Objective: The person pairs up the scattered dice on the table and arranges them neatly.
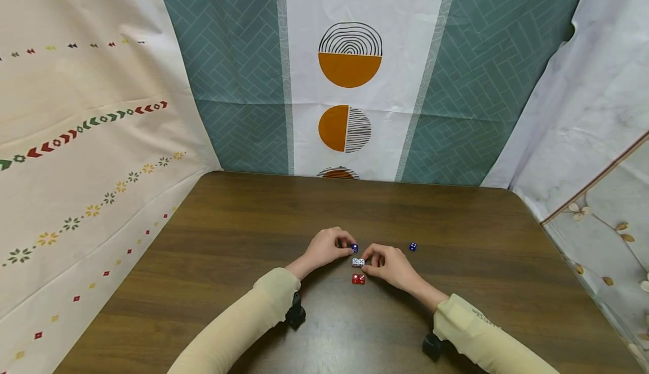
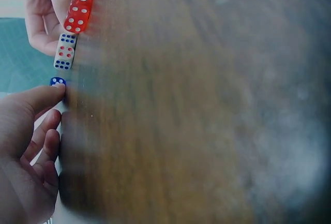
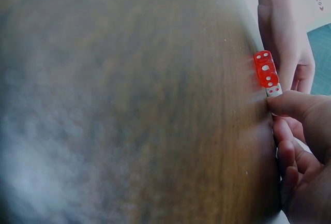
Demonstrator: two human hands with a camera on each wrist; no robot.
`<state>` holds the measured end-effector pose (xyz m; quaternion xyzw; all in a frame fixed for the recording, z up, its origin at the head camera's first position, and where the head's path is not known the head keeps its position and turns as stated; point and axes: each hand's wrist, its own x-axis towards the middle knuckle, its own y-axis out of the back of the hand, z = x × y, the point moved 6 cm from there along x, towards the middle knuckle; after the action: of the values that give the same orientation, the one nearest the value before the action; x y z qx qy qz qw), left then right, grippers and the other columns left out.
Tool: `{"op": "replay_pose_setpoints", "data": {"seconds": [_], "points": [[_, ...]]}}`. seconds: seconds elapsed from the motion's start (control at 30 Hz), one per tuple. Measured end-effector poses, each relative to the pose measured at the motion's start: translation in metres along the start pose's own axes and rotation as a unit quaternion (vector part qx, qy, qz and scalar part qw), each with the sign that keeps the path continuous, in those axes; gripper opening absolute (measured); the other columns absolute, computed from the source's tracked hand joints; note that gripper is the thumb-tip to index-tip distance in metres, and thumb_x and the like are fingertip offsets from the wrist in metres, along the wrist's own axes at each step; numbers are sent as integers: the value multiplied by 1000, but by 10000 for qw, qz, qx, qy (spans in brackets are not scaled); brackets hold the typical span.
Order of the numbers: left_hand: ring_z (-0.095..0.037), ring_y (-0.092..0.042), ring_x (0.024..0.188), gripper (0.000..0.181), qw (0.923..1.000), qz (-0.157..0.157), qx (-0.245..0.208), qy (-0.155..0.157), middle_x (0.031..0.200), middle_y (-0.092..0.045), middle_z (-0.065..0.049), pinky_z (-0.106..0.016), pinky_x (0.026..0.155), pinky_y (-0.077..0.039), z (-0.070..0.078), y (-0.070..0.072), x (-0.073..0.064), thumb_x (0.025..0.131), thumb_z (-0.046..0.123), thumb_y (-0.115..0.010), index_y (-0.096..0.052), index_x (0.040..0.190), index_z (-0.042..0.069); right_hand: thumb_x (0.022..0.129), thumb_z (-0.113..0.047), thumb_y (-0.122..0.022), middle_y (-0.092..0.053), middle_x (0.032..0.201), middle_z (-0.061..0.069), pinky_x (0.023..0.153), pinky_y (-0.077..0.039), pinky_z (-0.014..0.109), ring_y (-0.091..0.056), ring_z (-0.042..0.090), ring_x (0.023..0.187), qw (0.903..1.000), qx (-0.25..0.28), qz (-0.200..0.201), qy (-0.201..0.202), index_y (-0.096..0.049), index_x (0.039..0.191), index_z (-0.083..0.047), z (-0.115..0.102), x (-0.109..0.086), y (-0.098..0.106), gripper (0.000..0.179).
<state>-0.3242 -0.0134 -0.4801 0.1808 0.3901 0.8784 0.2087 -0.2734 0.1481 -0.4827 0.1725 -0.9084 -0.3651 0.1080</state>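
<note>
My left hand (image 1: 328,248) pinches a blue die (image 1: 354,248) between thumb and finger on the table. In the left wrist view the thumb tip covers part of that blue die (image 2: 58,81). Just in front of it, two white dice (image 1: 358,262) sit side by side. My right hand (image 1: 389,266) has thumb and finger at the right-hand white die and pinches it; the thumb hides part of this white die (image 3: 274,90) in the right wrist view. Nearer the body, two red dice (image 1: 358,279) stand side by side, untouched by either hand.
Another blue die (image 1: 413,246) lies alone on the brown wooden table (image 1: 253,205), to the right beyond the right hand. A patterned cloth (image 1: 238,70) hangs behind the far edge, with light cloths on both sides.
</note>
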Motion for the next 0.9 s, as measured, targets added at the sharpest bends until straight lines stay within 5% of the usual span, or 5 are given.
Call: {"op": "replay_pose_setpoints", "data": {"seconds": [0.67,0.9], "points": [[-6,-49,67,13,9999,-44,-97,20,80,-60,1,-20,61,-38,-1,-1,2,86,19,-78,-76,98,16,86,-19,-76,-59,69,-5,54,-39,21,-46,4,57,10000,-18,-29,66,-67,98,-17,-1,-1,1,15],[-6,-48,66,12,9999,-19,-123,16,79,-60,1,-20,60,-38,0,0,2,86,19,-78,-76,97,16,86,-21,-76,-59,71,-5,54,-40,21,-47,3,58,9992,34,-339,221,-67,102,-15,-2,1,3,19]]}}
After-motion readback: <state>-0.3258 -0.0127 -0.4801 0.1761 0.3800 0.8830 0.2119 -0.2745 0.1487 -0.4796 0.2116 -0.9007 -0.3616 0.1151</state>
